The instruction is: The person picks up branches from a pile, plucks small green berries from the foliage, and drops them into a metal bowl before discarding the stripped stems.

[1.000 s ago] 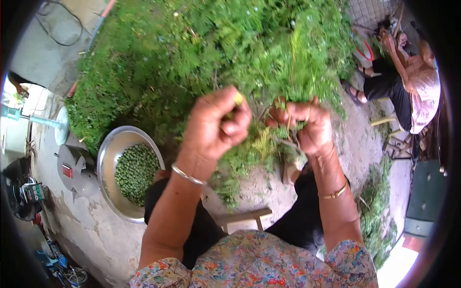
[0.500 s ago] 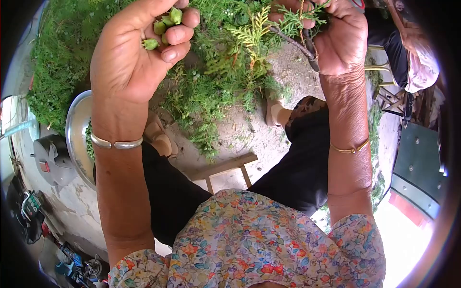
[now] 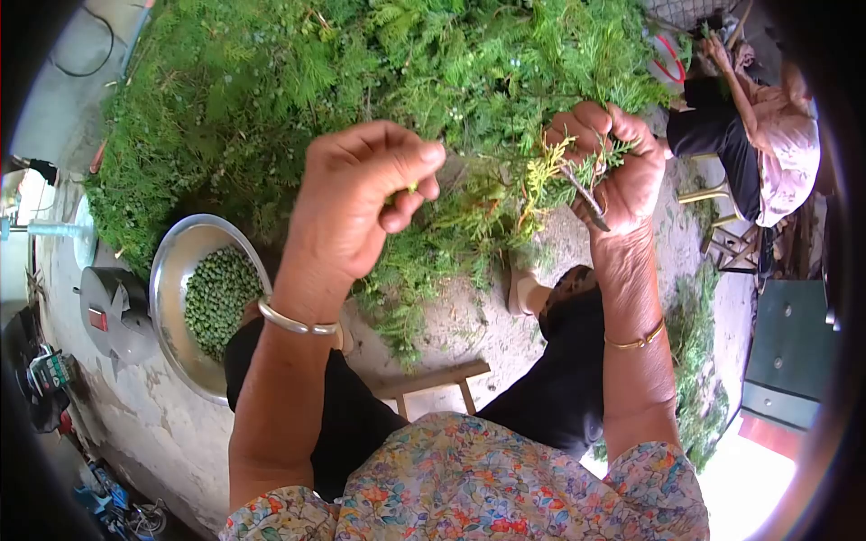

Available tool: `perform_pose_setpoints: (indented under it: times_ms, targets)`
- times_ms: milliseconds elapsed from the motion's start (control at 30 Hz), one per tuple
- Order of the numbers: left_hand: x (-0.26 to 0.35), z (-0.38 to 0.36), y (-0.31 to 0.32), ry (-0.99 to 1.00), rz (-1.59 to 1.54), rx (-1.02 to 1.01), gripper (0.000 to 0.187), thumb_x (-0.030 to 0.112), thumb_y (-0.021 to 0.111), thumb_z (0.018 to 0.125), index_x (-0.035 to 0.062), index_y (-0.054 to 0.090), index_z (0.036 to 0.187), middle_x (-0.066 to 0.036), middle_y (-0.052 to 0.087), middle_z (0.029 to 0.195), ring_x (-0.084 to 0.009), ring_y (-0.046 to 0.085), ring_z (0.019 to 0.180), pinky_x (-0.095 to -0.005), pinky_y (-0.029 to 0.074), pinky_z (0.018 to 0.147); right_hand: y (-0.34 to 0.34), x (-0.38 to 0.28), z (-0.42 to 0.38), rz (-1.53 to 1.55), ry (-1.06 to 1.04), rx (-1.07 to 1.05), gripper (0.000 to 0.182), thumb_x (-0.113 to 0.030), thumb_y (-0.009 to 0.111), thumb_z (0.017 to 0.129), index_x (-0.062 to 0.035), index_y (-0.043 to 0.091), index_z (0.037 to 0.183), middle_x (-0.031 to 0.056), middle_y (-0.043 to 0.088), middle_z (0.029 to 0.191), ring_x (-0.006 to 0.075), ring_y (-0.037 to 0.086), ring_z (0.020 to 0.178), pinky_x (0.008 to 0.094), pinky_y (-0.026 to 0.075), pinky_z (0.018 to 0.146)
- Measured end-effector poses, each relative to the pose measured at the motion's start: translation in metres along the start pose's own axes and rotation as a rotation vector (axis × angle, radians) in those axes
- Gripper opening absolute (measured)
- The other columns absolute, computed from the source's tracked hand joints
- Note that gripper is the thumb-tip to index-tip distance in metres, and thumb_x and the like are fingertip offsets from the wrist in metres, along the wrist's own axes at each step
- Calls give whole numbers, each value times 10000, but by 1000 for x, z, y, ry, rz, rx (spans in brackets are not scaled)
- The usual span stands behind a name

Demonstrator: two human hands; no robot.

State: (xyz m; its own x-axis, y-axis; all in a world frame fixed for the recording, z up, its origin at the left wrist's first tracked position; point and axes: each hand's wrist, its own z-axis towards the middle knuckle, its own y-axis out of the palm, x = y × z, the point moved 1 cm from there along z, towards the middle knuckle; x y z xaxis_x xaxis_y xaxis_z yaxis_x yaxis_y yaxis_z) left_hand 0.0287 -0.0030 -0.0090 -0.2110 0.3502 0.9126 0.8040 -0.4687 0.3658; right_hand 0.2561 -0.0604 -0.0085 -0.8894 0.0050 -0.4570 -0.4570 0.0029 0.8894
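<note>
My left hand (image 3: 361,194) is raised at centre-left with its fingers curled. A bit of green shows between its fingers, most of it hidden. My right hand (image 3: 613,167) is closed around a leafy evergreen sprig (image 3: 544,176), whose brown woody stem crosses the palm. Left of my left forearm stands a metal bowl (image 3: 165,338) with a heap of small green cones (image 3: 221,302) in it. Beyond both hands lies a large pile of green branches (image 3: 271,99).
Another person (image 3: 785,153) sits at the upper right. A wooden stool edge (image 3: 433,379) shows between my knees. Grey round object (image 3: 122,316) stands left of the bowl, and a green box (image 3: 785,338) is at the right.
My left hand has moved down and right, its fingers more tightly curled; the several green cones seen in it before no longer show. My right hand is lower, still holding the sprig. More of the bowl shows.
</note>
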Motion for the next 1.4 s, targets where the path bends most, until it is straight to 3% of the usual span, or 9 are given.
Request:
perform_pose_setpoints:
  times_ms: [367, 533, 633, 833, 933, 1033, 1100, 1167, 1400]
  targets:
    - [-38, 0, 28, 394, 411, 16, 127, -9, 657, 764, -44, 609, 876, -35, 602, 674, -54, 533, 588, -196, 434, 517, 15, 17, 6, 28, 28, 74, 165, -143, 522, 799, -52, 442, 687, 21, 393, 631, 120, 345, 536, 283, 358, 558]
    - [-17, -1, 22, 215, 356, -42, 28, -9, 608, 779, -30, 610, 760, -17, 563, 606, -27, 438, 495, -183, 320, 427, 21, 18, 7, -143, -67, 103, 190, -173, 514, 824, -41, 477, 694, 14, 397, 599, 122, 360, 550, 293, 371, 572]
    - [-6, -1, 11, 124, 250, -41, 40, 18, 613, 776, -17, 616, 756, -19, 551, 591, -20, 390, 441, -173, 273, 392, 29, 18, 3, -654, -199, 458, 192, -204, 637, 833, -33, 571, 891, 22, 604, 784, 96, 502, 683, 211, 361, 557]
    - [5, -5, 1, -213, -143, -164, 32, 10, 620, 763, -21, 613, 765, -16, 535, 596, -37, 394, 418, -178, 275, 363, 29, 19, 4, -614, -211, 529, 370, -294, 719, 791, -24, 602, 1015, 26, 613, 827, 109, 515, 782, 275, 384, 594]
    - [8, -7, 3, -240, -178, -114, 20, -5, 619, 756, -21, 607, 756, -11, 529, 606, -37, 399, 419, -181, 276, 359, 26, 26, 6, -823, 81, 774, 647, -572, 520, 853, 61, 582, 974, 140, 624, 829, 153, 560, 632, 294, 451, 585]
    - [10, -5, 0, -216, -160, -59, 24, 0, 616, 751, -18, 600, 752, -4, 513, 589, -38, 398, 415, -180, 284, 358, 32, 11, 1, -1113, 369, 620, 696, -592, 472, 864, 86, 582, 981, 198, 631, 879, 194, 611, 628, 303, 507, 644]
    - [10, -4, -5, -166, -109, -47, 27, 7, 614, 746, -13, 598, 753, 1, 502, 578, -40, 397, 412, -178, 293, 357, 21, 12, -2, -1275, 256, 572, 585, -492, 545, 867, 77, 598, 992, 216, 637, 897, 207, 645, 738, 311, 525, 714]
    - [11, -3, -8, -95, 142, -65, 72, 34, 643, 745, -19, 601, 768, -10, 520, 586, -41, 392, 413, -186, 281, 362, 28, 20, -1, -1549, -490, 406, 421, -350, 541, 902, 40, 584, 1054, 142, 640, 949, 214, 603, 940, 315, 499, 782]
    - [10, -7, -2, -29, 471, -133, 235, 139, 705, 700, -35, 649, 849, -48, 592, 654, -98, 541, 523, -234, 383, 430, 43, 11, -7, -1206, -443, 89, 305, -205, 625, 842, -15, 630, 1080, 103, 654, 1052, 196, 602, 981, 331, 456, 843]
